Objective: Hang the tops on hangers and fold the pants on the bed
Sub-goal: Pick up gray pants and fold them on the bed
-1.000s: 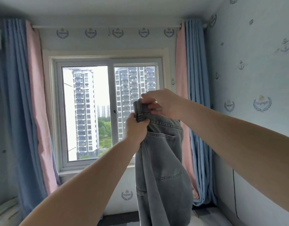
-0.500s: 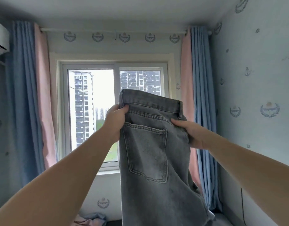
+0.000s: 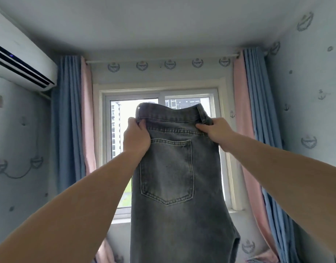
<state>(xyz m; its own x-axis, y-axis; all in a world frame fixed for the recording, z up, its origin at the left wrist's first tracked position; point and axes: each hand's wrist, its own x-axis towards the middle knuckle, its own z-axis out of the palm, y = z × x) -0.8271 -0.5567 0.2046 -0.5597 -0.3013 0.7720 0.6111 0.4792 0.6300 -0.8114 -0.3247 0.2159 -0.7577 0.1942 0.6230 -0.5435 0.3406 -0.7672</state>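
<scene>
A pair of grey jeans (image 3: 173, 168) is held up at arm's length in front of the window (image 3: 125, 109), with a back pocket (image 3: 167, 171) turned toward the person. The waistband (image 3: 171, 112) is gripped at both ends. The left hand (image 3: 137, 137) is closed on the denim at nine o'clock of the waistband, and the right hand (image 3: 214, 130) is closed on it at three o'clock, beside a belt loop (image 3: 202, 112). The legs hang toward six o'clock and run out of view. Only one pocket is seen, which suggests the jeans are doubled lengthwise, though this cannot be told for certain.

The step in hand is judged to be the squaring-up before the fold. It is done well if the waistband is held level and taut between the two grips, so that the seams are matched and the legs drop without twist. A short shake may be given to let creases fall out. The bed is not seen; it is presumed to lie toward six o'clock, so the jeans should be lowered hem first, laid flat, and only then released. Curtains (image 3: 258, 130) hang at three and nine o'clock, apart from the denim, so snagging is thought unlikely
</scene>
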